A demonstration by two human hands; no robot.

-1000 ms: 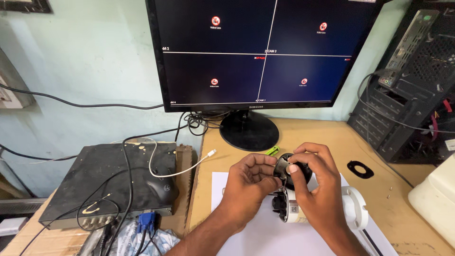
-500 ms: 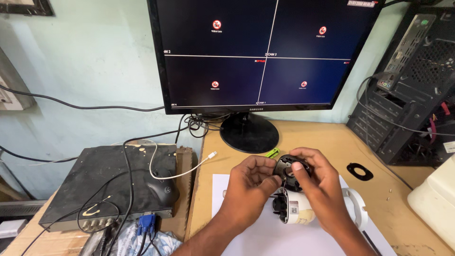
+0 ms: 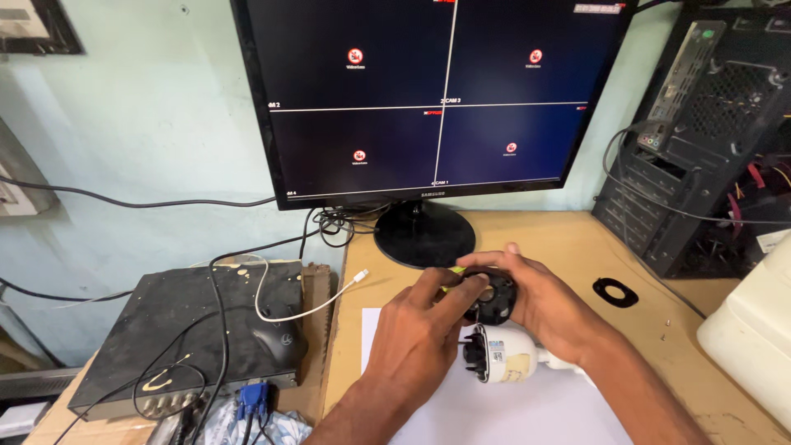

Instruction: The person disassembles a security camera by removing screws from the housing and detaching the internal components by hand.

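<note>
dark four-pane monitor (image 3: 445, 99), camera's pale label (image 3: 517, 367)

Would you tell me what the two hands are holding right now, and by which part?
Both the left hand and right hand hold a round black camera part by its rim, fingertips on opposite sides, above the white camera body.

Matt black plastic round cap (image 3: 492, 298), glossy white plastic camera body (image 3: 512, 359), smooth white paper sheet (image 3: 503, 412), matt light wooden desk (image 3: 560, 239), dusty black metal recorder box (image 3: 177, 325).

monitor (image 3: 445, 99) top cropped, container (image 3: 754, 330) cut off
</note>
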